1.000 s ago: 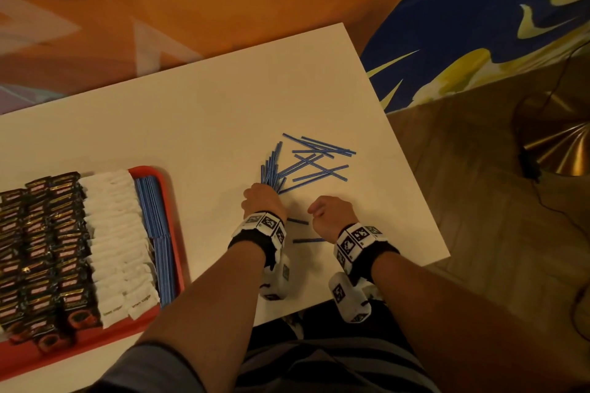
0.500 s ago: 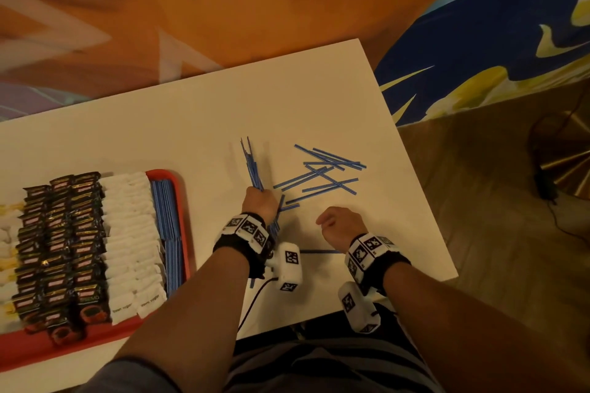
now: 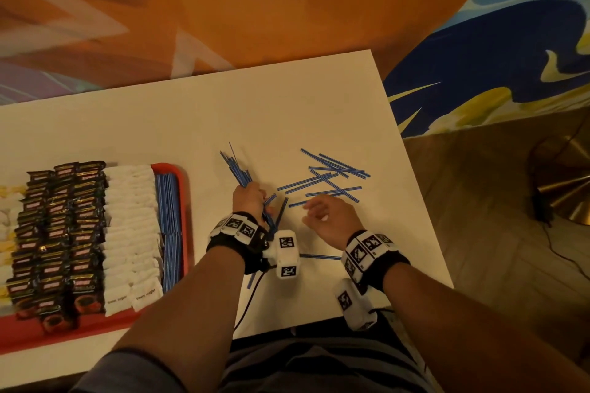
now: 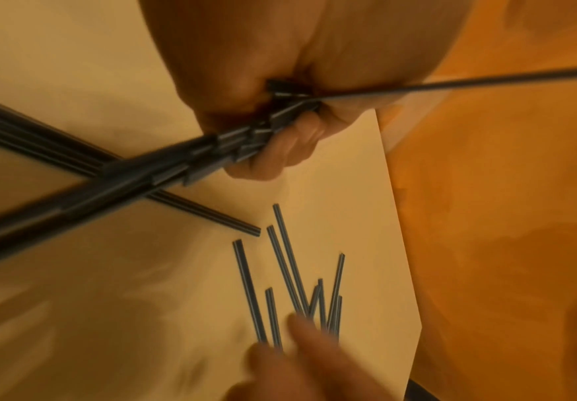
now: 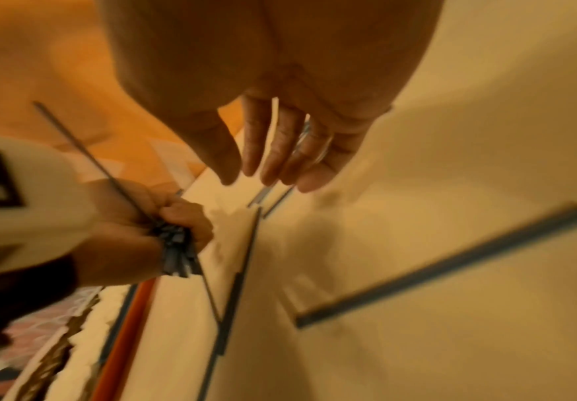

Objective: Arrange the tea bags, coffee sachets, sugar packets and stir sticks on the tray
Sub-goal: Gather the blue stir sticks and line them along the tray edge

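Gripped in the left hand (image 3: 248, 201) at frame center is a bundle of blue stir sticks (image 3: 238, 169), fingers curled tight around it. At its right, the right hand (image 3: 329, 217) hovers with fingers relaxed and spread over loose stir sticks (image 3: 325, 180) (crisscrossed) on the white tabletop (image 3: 287, 112). At lower left sits the red tray (image 3: 182, 201), with coffee sachets (image 3: 60, 233), white sugar packets (image 3: 132, 226) and laid stir sticks (image 3: 170, 226).

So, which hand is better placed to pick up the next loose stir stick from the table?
The right hand. Its fingers are free and open just above the loose stir sticks, while the left hand already grips a bundle of sticks.
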{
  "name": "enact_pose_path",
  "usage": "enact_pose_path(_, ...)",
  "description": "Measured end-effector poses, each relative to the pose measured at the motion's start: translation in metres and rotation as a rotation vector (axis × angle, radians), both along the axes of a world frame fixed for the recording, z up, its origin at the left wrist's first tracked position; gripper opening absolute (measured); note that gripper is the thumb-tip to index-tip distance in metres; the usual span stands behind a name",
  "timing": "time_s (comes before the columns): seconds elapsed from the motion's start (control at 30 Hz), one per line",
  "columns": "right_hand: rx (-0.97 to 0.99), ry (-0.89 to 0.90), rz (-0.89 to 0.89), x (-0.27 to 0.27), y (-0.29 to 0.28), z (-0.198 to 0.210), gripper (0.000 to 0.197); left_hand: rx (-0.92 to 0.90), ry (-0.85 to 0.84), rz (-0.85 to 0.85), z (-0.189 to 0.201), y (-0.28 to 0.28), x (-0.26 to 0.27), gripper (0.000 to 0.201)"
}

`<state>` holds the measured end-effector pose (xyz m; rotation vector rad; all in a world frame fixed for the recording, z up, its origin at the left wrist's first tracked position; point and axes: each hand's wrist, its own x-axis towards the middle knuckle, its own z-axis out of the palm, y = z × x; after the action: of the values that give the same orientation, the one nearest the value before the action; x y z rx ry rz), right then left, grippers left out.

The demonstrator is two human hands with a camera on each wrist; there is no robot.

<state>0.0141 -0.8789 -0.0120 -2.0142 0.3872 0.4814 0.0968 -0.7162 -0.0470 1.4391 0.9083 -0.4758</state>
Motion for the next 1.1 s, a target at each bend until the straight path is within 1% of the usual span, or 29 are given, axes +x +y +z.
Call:
enact_pose_path(0.07, 0.148, -0.138, 0.016, 0.012, 0.009, 0.018, 0.021, 0.013, -0.015, -0.02, 0.005, -0.002, 0.0, 0.01)
enact_pose_path(0.13, 0.234, -0.184, 0.123, 0.027, 0.019, 0.033, 0.023, 0.047, -0.052, -0.094, 0.01, -0.001, 0.001, 0.01)
enact_pose_path(0.2, 0.231, -0.19, 0.208, 0.039, 0.029, 0.043, 0.015, 0.035, -0.098, -0.153, 0.014, 0.002, 0.002, 0.014)
enact_pose_path(0.27, 0.219, -0.19, 0.221, 0.048, 0.037, 0.051, 0.007, -0.022, -0.124, -0.162, 0.021, 0.005, 0.002, 0.02)
enact_pose_path(0.33, 0.179, -0.19, 0.184, 0.057, 0.041, 0.056, 0.007, -0.091, -0.096, -0.128, 0.033, 0.006, -0.002, 0.018)
enact_pose_path(0.4, 0.084, -0.185, 0.137, 0.068, 0.044, 0.06, 0.008, -0.21, -0.054, -0.087, 0.048, 0.006, -0.007, 0.014)
enact_pose_path(0.5, -0.027, -0.165, 0.09, 0.084, 0.047, 0.066, 0.004, -0.32, -0.042, -0.154, 0.059, 0.008, -0.011, 0.018)
enact_pose_path(0.57, -0.098, -0.167, 0.108, 0.094, 0.051, 0.069, 0.003, -0.384, -0.048, -0.168, 0.064, 0.012, -0.012, 0.021)
enact_pose_path(0.67, -0.164, -0.17, 0.137, 0.103, 0.058, 0.071, 0.009, -0.462, -0.07, -0.176, 0.071, 0.022, -0.012, 0.028)
enact_pose_path(0.77, -0.195, -0.177, 0.15, 0.106, 0.061, 0.074, 0.012, -0.49, -0.107, -0.224, 0.078, 0.03, -0.011, 0.032)
enact_pose_path(0.83, -0.164, -0.178, 0.115, 0.107, 0.062, 0.075, 0.014, -0.509, -0.131, -0.252, 0.083, 0.034, -0.011, 0.034)
enact_pose_path(0.9, -0.108, -0.173, 0.061, 0.109, 0.063, 0.076, 0.025, -0.523, -0.145, -0.261, 0.087, 0.038, -0.012, 0.035)
enact_pose_path(1.0, 0.093, -0.113, -0.082, 0.116, 0.065, 0.089, 0.053, -0.536, -0.143, -0.299, 0.094, 0.043, -0.013, 0.035)
enact_pose_path(1.03, 0.178, -0.081, -0.146, 0.121, 0.066, 0.097, 0.058, -0.541, -0.136, -0.323, 0.097, 0.044, -0.014, 0.035)
enact_pose_path(1.1, 0.291, -0.015, -0.245, 0.132, 0.068, 0.109, 0.059, -0.564, -0.12, -0.378, 0.102, 0.045, -0.018, 0.034)
